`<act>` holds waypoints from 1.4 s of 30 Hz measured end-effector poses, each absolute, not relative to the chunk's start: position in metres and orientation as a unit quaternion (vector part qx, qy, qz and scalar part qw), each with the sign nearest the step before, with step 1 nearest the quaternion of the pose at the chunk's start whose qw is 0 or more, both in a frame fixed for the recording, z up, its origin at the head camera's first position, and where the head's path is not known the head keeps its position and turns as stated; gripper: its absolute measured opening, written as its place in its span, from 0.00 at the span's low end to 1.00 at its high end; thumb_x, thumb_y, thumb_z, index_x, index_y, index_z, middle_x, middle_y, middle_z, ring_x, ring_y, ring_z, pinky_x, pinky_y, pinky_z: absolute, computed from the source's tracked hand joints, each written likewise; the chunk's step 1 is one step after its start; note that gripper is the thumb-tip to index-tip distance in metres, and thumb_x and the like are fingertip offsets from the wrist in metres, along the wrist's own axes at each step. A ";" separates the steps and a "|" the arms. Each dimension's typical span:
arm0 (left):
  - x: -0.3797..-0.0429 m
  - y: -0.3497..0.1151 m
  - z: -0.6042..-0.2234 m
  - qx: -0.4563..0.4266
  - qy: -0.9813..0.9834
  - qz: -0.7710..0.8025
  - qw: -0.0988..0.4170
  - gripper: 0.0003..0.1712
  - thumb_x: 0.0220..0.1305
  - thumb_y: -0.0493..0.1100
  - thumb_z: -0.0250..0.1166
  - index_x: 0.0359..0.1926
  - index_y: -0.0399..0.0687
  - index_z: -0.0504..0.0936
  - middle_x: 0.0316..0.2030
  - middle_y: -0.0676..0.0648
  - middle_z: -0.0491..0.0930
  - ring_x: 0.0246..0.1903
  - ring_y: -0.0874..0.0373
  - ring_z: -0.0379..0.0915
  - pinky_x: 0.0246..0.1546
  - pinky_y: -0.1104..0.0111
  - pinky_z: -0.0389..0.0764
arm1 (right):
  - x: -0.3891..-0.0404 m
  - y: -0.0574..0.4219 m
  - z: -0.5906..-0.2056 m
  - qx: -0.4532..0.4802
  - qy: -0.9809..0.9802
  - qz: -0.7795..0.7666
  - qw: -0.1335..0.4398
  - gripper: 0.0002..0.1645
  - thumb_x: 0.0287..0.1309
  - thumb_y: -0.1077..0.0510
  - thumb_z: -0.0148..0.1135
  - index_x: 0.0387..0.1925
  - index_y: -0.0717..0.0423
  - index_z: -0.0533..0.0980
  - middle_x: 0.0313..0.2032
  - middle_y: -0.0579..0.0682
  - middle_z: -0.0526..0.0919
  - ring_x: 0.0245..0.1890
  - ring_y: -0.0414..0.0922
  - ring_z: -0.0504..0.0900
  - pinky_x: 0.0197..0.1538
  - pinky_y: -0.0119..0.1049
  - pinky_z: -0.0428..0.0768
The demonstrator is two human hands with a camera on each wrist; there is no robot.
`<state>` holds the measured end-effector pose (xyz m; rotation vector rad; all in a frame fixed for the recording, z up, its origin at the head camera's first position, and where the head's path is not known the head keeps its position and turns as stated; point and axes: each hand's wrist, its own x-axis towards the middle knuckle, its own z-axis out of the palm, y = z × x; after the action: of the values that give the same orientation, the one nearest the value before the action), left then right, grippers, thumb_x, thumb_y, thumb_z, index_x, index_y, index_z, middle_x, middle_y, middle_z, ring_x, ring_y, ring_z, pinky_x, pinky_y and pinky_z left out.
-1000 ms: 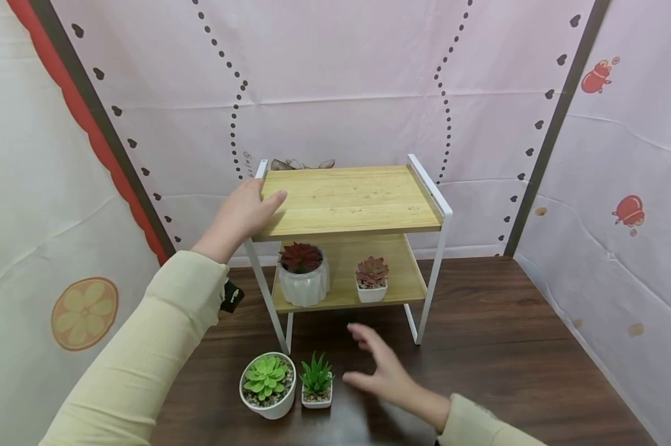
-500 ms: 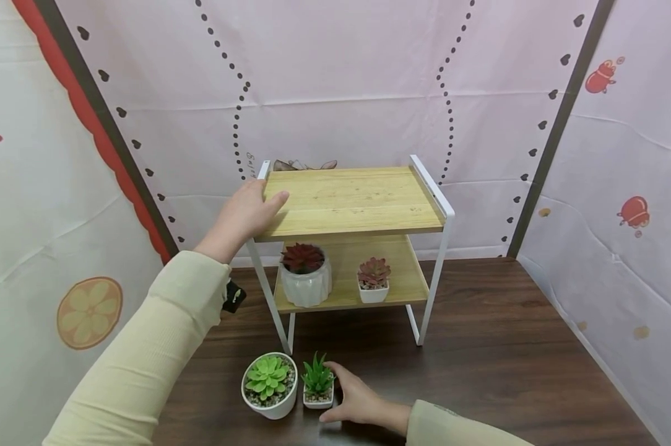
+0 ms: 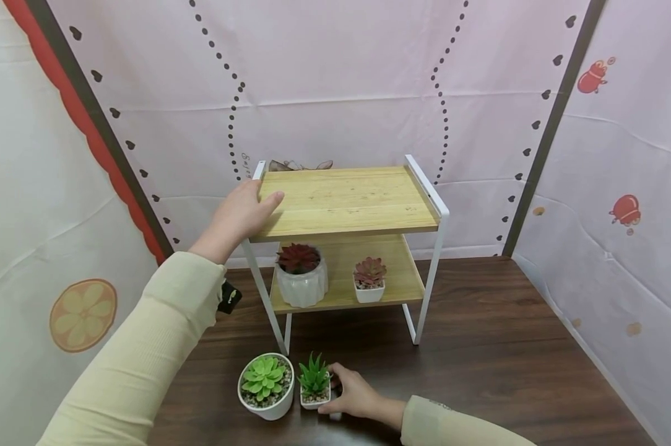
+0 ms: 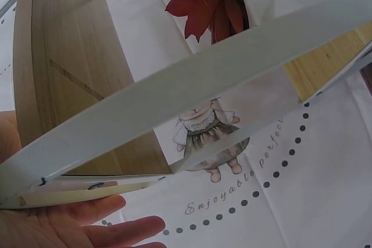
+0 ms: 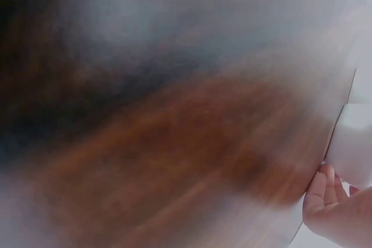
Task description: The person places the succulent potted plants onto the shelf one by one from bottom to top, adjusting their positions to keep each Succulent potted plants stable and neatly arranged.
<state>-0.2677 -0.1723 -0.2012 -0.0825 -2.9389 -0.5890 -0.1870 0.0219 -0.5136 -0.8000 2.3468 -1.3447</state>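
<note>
My left hand [image 3: 238, 217] rests on the left end of a small two-tier shelf [image 3: 352, 201], thumb over the wooden top. In the left wrist view its fingers [image 4: 131, 232] lie straight past the pale side frame [image 4: 145, 100]. At the front, my right hand [image 3: 353, 394] grips the right side of a small square white pot with a spiky green succulent [image 3: 314, 378], which stands on the table. Thumb and fingers lie at its near and far edges. In the blurred right wrist view, the right hand [image 5: 331, 204] is beside a white shape.
A round white pot with a light green succulent [image 3: 265, 385] stands just left of the gripped pot. On the lower shelf are a ribbed white pot with a dark red succulent [image 3: 302, 282] and a small pink one [image 3: 370, 282]. Printed cloth [image 3: 335, 74] surrounds the dark wooden table [image 3: 491, 347].
My right hand has moved left and toward me, down to the small square pot, and its thumb and fingers have closed in on it. The left hand stays on the shelf.
</note>
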 end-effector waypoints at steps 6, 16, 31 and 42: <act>-0.268 -0.171 -0.201 -0.028 -0.978 -0.197 0.068 0.45 0.54 0.67 0.35 0.60 0.36 0.47 0.59 0.35 0.50 0.57 0.40 0.46 0.54 0.49 0.51 | -0.188 0.025 -0.512 -0.271 0.810 -0.490 0.173 0.35 0.34 0.52 0.67 0.47 0.56 0.64 0.41 0.50 0.73 0.35 0.37 0.74 0.31 0.27 0.74; -0.267 -0.169 -0.200 -0.029 -0.977 -0.200 0.071 0.45 0.55 0.66 0.37 0.60 0.34 0.47 0.58 0.34 0.50 0.56 0.40 0.46 0.54 0.49 0.51 | -0.191 0.040 -0.489 -0.259 0.809 -0.491 0.192 0.37 0.33 0.53 0.68 0.48 0.59 0.64 0.32 0.47 0.75 0.32 0.42 0.75 0.30 0.27 0.74; -0.268 -0.171 -0.201 -0.026 -0.977 -0.199 0.069 0.44 0.55 0.65 0.38 0.60 0.35 0.47 0.59 0.34 0.49 0.57 0.40 0.46 0.54 0.50 0.51 | -0.199 0.083 -0.344 -0.302 0.800 -0.493 0.161 0.32 0.34 0.56 0.67 0.46 0.61 0.67 0.33 0.52 0.77 0.33 0.42 0.76 0.36 0.30 0.75; -0.267 -0.172 -0.201 -0.024 -0.976 -0.203 0.071 0.44 0.55 0.65 0.38 0.60 0.34 0.47 0.58 0.34 0.51 0.55 0.40 0.48 0.53 0.49 0.54 | -0.230 0.115 -0.236 -0.284 0.806 -0.495 0.156 0.34 0.35 0.54 0.65 0.48 0.59 0.64 0.39 0.54 0.74 0.39 0.47 0.73 0.41 0.37 0.74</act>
<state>-0.2673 -0.1724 -0.2014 -0.0726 -2.9356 -0.6111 -0.2297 0.1152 -0.2363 -0.8122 2.3079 -1.4183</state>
